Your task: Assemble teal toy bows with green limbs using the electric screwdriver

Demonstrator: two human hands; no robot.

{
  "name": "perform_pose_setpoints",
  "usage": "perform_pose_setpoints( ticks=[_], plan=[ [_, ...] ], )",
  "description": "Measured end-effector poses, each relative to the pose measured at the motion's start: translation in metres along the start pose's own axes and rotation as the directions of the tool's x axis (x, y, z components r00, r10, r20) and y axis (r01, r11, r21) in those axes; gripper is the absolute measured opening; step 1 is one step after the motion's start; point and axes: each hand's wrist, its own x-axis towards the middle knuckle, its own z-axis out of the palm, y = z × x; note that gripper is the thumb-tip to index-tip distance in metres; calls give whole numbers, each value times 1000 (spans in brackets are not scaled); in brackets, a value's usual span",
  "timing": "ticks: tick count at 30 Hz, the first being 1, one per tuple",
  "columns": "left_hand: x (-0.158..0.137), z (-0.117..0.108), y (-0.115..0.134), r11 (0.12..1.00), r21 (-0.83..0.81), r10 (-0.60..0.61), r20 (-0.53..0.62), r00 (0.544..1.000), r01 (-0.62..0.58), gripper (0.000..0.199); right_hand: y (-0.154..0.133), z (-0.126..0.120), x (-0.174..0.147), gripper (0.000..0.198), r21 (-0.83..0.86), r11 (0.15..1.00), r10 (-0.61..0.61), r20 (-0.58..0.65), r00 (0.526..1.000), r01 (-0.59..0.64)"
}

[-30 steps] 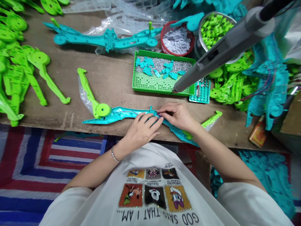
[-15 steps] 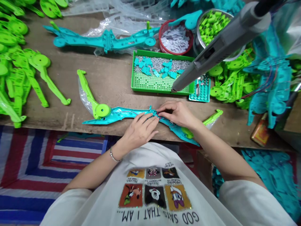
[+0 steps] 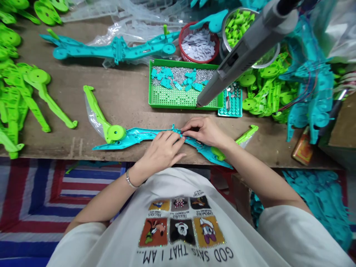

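Note:
A long turquoise plastic bow-shaped shell (image 3: 139, 135) lies across the table's front edge, its hollow side up, with a thin wire running along it. A lime-green arm (image 3: 97, 111) with a round hub joins its left end; a second green arm (image 3: 247, 136) shows at the right end, partly behind my forearm. My left hand (image 3: 162, 148) rests over the shell's middle, fingers stretched across it and thumb apart. Beside it my right hand (image 3: 204, 130) pinches at the shell's centre with thumb and forefinger. Whatever lies between those fingertips is too small to make out.
A grey electric screwdriver (image 3: 236, 59) hangs above a green tray (image 3: 183, 100) of screws and turquoise pieces. Behind stand a red basket (image 3: 183, 50) of white pieces and a metal bowl (image 3: 226, 42) of green parts. Green arms (image 3: 39, 76) are heaped at left.
The whole view has shifted slightly, so most things sit further left. My left fingers look a little more bent over the shell. My right hand keeps its pinch at the centre.

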Motion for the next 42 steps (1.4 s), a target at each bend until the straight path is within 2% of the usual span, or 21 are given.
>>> perform_pose_setpoints(
  ticks=[6, 10, 15, 20, 25, 29, 33, 36, 42],
  plan=[
    [-1, -2, -7, 1000, -4, -6, 36, 999, 6, 47, -7, -5, -4, 15, -51, 999, 12, 13, 1000, -11],
    [-1, -1, -9, 1000, 9, -4, 30, 1000, 3, 51, -18, -15, -22, 38, -52, 997, 68, 83, 994, -64],
    [-1, -2, -8, 1000, 19, 0, 32, 1000, -1, 51, -22, -15, -48, 53, -190, 982, 30, 68, 997, -17],
    [0, -3, -9, 1000, 26, 5, 38, 999, -6, 54, -19, -8, -56, 48, -191, 982, 3, 26, 1000, 2],
    [1, -3, -10, 999, 33, 17, 41, 999, -18, 57, -17, -9, -55, 42, -165, 986, 31, 13, 999, -28],
    [2, -4, -10, 999, 15, 38, 65, 997, -39, 54, -17, -12, -54, 46, -165, 986, 24, 36, 999, -18],
    [5, -5, -13, 994, 6, 104, 93, 990, -105, 43, -17, -15, -56, 54, -163, 987, -1, 71, 998, 12],
    [8, -5, -17, 988, 6, 150, 98, 984, -151, 42, -16, -15, -59, 55, -162, 987, -7, 59, 998, 17],
    [8, -6, -19, 990, -29, 143, 123, 982, -140, 42, -15, -10, -60, 51, -180, 982, -54, 46, 997, 62]
  ],
)
